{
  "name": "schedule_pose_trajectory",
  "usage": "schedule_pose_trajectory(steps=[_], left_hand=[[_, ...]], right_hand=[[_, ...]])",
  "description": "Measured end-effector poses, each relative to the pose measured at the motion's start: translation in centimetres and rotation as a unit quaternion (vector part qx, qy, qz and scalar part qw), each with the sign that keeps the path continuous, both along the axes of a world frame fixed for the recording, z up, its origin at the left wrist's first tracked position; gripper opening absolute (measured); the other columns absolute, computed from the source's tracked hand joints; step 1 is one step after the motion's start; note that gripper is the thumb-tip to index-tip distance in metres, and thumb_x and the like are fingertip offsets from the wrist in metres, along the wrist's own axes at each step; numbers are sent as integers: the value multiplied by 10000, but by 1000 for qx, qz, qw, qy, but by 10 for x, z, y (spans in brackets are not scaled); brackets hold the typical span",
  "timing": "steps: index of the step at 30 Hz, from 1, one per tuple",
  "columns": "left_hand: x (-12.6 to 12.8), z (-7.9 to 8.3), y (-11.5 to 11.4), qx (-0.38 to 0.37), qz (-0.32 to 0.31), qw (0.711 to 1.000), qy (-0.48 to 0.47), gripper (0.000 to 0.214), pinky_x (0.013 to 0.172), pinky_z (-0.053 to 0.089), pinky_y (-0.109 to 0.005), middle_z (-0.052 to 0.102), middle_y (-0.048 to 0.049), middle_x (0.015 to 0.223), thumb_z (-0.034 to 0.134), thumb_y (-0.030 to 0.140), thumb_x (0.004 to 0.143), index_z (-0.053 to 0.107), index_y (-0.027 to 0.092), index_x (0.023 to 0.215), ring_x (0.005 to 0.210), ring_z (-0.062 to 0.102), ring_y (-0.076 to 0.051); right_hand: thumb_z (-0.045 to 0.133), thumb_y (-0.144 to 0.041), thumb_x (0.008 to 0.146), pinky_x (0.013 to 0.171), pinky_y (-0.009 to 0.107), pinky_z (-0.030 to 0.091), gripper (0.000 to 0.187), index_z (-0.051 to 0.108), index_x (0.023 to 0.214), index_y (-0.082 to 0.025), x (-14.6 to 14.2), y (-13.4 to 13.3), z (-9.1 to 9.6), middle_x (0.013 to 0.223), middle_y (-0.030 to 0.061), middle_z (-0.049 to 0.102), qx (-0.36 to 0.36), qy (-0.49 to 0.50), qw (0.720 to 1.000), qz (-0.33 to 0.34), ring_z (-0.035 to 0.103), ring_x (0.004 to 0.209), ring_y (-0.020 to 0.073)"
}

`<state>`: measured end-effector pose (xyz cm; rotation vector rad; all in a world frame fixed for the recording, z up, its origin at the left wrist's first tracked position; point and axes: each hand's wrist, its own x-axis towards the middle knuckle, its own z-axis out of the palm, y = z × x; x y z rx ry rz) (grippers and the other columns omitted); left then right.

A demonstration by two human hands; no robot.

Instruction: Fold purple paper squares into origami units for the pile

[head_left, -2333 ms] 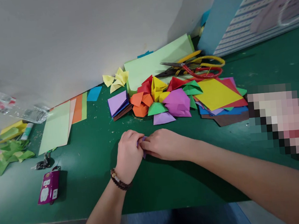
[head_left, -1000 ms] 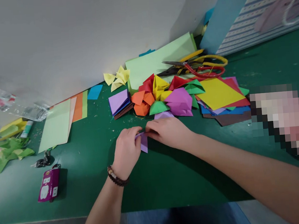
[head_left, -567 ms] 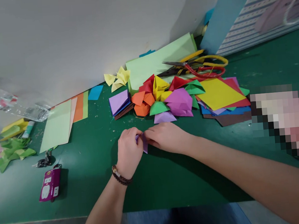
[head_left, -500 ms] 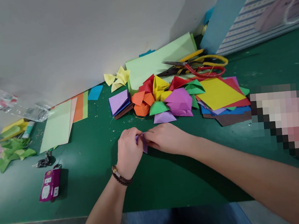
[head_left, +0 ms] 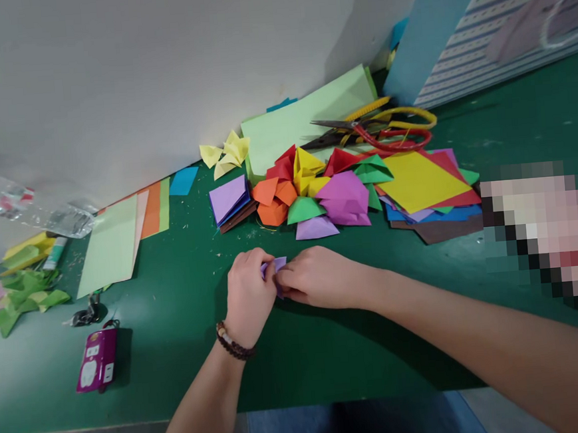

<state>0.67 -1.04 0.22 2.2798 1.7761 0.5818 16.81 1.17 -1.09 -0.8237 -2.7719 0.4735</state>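
Note:
A small piece of purple paper (head_left: 280, 264) is pinched between my two hands, low over the green table (head_left: 190, 358). My left hand (head_left: 251, 283), with a braided bracelet at the wrist, grips its left side. From the right, my right hand (head_left: 318, 275) closes its fingers on the lower right part. Most of the paper is hidden by my fingers, so its folds cannot be made out. Just beyond my hands lie several folded paper pieces, among them a light purple one (head_left: 316, 227), a magenta one (head_left: 345, 199) and an orange one (head_left: 272, 201).
Scissors (head_left: 392, 131) rest on pale green sheets (head_left: 282, 133) by the wall. Squares of coloured paper (head_left: 423, 179) are piled at right, with a smaller stack (head_left: 229, 201) left of the folded pieces. Farther left are a magenta gadget (head_left: 97, 359), a glue stick (head_left: 55, 253) and a plastic bottle (head_left: 63, 217).
My right hand has shifted slightly down toward me. More of the purple paper's upper edge now shows between my hands. My left hand has hardly moved.

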Motion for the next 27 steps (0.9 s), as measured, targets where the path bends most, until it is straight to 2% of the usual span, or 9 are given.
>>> schedule_pose_trajectory(steps=[6,9,12,14,16,18,23,25,27], left_hand=[[0,0,0,-2,-1,1000,-1,118,681,430,-291,626,-4,766,576,99,828,559,193,759,753,560,-168],[-1,-1,0,-1,0,1000,2,119,676,428,-293,621,-4,761,571,94,820,558,193,756,755,557,-171],[-2,-1,0,1,-6,1000,5,139,687,431,-298,618,-5,762,555,63,801,560,195,759,771,556,-175],[-2,1,0,2,-4,1000,0,137,695,433,-299,619,-3,762,551,62,803,564,194,766,773,558,-173],[-3,3,-1,14,5,1000,-21,106,700,440,-297,621,-5,773,556,95,825,570,191,785,776,563,-167],[-4,5,-1,34,19,997,-72,62,704,457,-286,623,-10,801,560,140,851,580,190,819,788,574,-160],[-2,5,1,64,58,952,-294,42,673,514,-230,630,-20,852,596,232,862,591,190,862,807,618,-134],[0,3,1,57,63,924,-373,65,671,533,-222,637,-31,876,625,225,835,578,183,850,839,635,-138],[2,1,1,48,46,903,-425,80,687,551,-233,640,-40,902,631,204,818,560,179,844,869,646,-146]], right_hand=[[555,-223,870,543,269,298,141,673,827,-159,-4,-5,1,760,52,705,3,-8,1000,24,615,639,159],[615,-235,834,552,260,314,101,669,769,-181,0,-2,3,734,24,702,-50,17,999,11,620,650,157],[630,-273,834,555,238,341,98,645,774,-197,10,8,5,699,-11,679,-120,124,980,-98,601,630,130],[589,-327,868,549,229,368,146,617,822,-192,15,14,6,681,-16,652,-149,216,943,-206,579,598,117],[552,-354,885,553,227,401,169,587,873,-189,17,18,6,690,-14,640,-179,280,903,-273,573,583,113],[548,-357,879,560,231,428,174,567,924,-190,15,17,4,724,-8,645,-209,308,883,-285,580,585,114],[570,-383,853,520,238,443,228,576,977,-192,1,7,3,717,-6,661,-262,315,882,-233,595,575,130],[563,-342,858,515,233,451,158,595,880,-188,-2,4,2,705,1,672,-230,322,889,-230,607,579,130],[554,-298,870,502,228,450,143,612,804,-186,0,3,1,693,8,684,-138,323,904,-244,614,568,128]])
